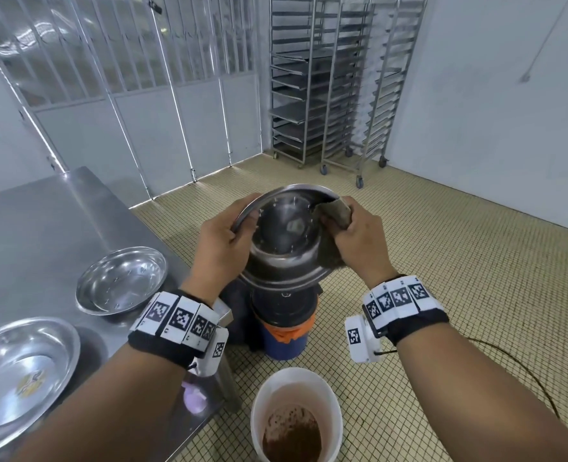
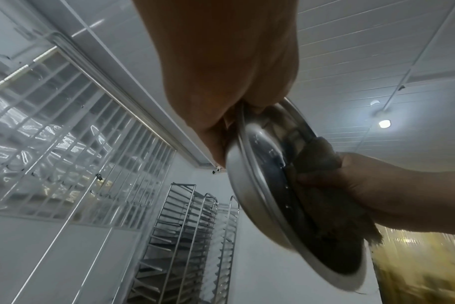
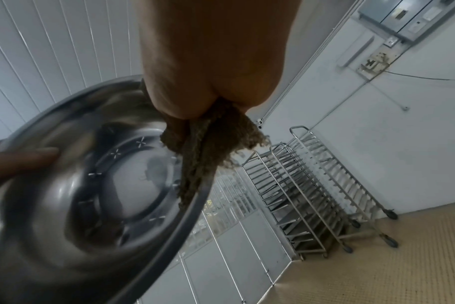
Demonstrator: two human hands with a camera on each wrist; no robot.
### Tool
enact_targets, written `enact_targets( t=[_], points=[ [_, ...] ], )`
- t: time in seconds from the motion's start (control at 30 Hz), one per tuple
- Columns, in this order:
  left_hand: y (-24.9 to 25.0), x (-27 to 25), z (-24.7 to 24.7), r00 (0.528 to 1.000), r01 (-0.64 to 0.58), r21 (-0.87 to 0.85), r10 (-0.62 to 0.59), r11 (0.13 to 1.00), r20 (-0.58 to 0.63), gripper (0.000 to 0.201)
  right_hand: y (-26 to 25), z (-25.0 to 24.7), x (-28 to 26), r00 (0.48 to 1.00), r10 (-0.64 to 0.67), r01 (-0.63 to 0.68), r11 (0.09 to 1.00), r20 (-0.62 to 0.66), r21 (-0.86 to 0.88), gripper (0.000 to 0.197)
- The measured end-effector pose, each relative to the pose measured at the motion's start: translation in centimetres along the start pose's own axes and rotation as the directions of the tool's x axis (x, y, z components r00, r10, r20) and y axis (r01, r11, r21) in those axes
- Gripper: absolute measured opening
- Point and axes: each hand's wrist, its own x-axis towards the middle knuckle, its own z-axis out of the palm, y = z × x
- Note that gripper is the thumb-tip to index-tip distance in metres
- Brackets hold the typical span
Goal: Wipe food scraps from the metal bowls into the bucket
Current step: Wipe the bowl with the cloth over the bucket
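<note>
A metal bowl (image 1: 284,238) is held tilted toward me above a dark-lined blue bucket (image 1: 284,328) on the floor. My left hand (image 1: 224,241) grips the bowl's left rim, thumb inside. My right hand (image 1: 352,235) holds a brown cloth (image 1: 334,213) against the bowl's right inner wall. In the left wrist view the bowl (image 2: 260,185) shows edge-on with the cloth (image 2: 322,185) inside it. In the right wrist view the cloth (image 3: 208,148) hangs over the bowl (image 3: 96,195). Two more metal bowls (image 1: 122,278) (image 1: 19,371) sit on the steel table.
The steel table (image 1: 26,221) stands at my left. A white bucket (image 1: 296,415) with brown residue sits on the tiled floor in front of me. Wheeled tray racks (image 1: 332,81) stand in the far corner, beside a metal-framed partition (image 1: 142,78).
</note>
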Motion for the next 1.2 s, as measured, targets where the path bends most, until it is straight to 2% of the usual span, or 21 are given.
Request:
enact_targets(
  t=[0.1, 0.2, 0.3, 0.4, 0.5, 0.6, 0.67, 0.73, 0.8, 0.87, 0.93, 0.97, 1.03, 1.1, 1.2],
  points=[
    [0.0, -0.6, 0.9, 0.993, -0.035, -0.01, 0.034, 0.999, -0.111, 0.029, -0.3, 0.3, 0.3, 0.997, 0.035, -0.031, 0.998, -0.072, 0.052, 0.021],
    [0.0, -0.9, 1.6, 0.976, -0.005, -0.101, -0.017, 0.995, -0.219, 0.026, -0.3, 1.4, -0.3, 0.978, 0.173, -0.152, 0.975, -0.121, 0.164, 0.03],
    [0.4, -0.5, 1.7, 0.96, -0.017, -0.159, -0.028, 0.987, -0.279, 0.026, 0.2, 3.0, -1.8, 0.963, 0.263, -0.243, 0.942, -0.06, 0.23, 0.044],
    [0.6, -0.3, 1.3, 0.95, -0.031, -0.123, -0.009, 0.992, -0.313, 0.028, 0.4, 3.5, -2.5, 0.958, 0.284, -0.287, 0.934, 0.046, 0.213, 0.056],
    [-0.3, -0.1, 0.9, 0.941, -0.028, -0.084, -0.002, 0.996, -0.339, 0.031, 0.8, 2.7, -2.3, 0.959, 0.239, -0.253, 0.964, 0.15, 0.079, 0.053],
    [-1.0, 0.3, 0.3, 0.933, -0.012, -0.067, -0.012, 0.998, -0.359, 0.034, 1.3, 1.4, -1.8, 0.949, 0.217, -0.211, 0.976, 0.228, -0.05, 0.037],
    [-1.2, 0.2, 0.1, 0.937, 0.001, -0.022, -0.009, 1.0, -0.35, 0.036, 1.2, 0.7, -1.1, 0.967, 0.186, -0.176, 0.982, 0.174, -0.072, 0.031],
    [-1.3, -0.2, 0.2, 0.946, 0.017, 0.042, -0.003, 0.999, -0.324, 0.037, 0.6, 0.3, -0.2, 0.993, 0.101, -0.097, 0.993, 0.053, -0.061, 0.031],
    [-1.2, -0.8, 0.6, 0.958, 0.038, 0.075, -0.015, 0.996, -0.288, 0.035, -0.5, 0.3, 0.6, 0.996, -0.059, 0.053, 0.994, -0.067, -0.095, 0.028],
    [-0.9, -1.3, 1.2, 0.965, 0.051, 0.083, -0.028, 0.995, -0.259, 0.034, -1.7, 0.8, 0.9, 0.961, -0.26, 0.24, 0.951, -0.089, -0.194, 0.018],
    [-0.3, -1.5, 1.7, 0.971, 0.059, 0.082, -0.038, 0.995, -0.238, 0.031, -1.7, 1.7, 0.6, 0.921, -0.384, 0.382, 0.868, 0.057, -0.319, 0.013],
    [0.0, -1.6, 1.9, 0.972, 0.062, 0.081, -0.042, 0.995, -0.233, 0.03, -1.5, 2.2, 0.2, 0.908, -0.381, 0.42, 0.823, 0.176, -0.383, 0.016],
    [0.4, -1.3, 1.8, 0.972, 0.064, 0.093, -0.041, 0.994, -0.232, 0.031, -0.6, 3.2, -1.3, 0.865, -0.292, 0.472, 0.749, 0.408, -0.464, 0.024],
    [0.3, -1.0, 1.5, 0.97, 0.068, 0.109, -0.04, 0.992, -0.24, 0.032, -0.3, 4.0, -3.0, 0.817, -0.221, 0.49, 0.753, 0.532, -0.439, 0.028],
    [-0.4, -1.1, 1.2, 0.964, 0.108, 0.131, -0.071, 0.985, -0.257, 0.03, -0.4, 4.5, -4.8, 0.759, -0.207, 0.474, 0.826, 0.617, -0.306, 0.033]
  ],
)
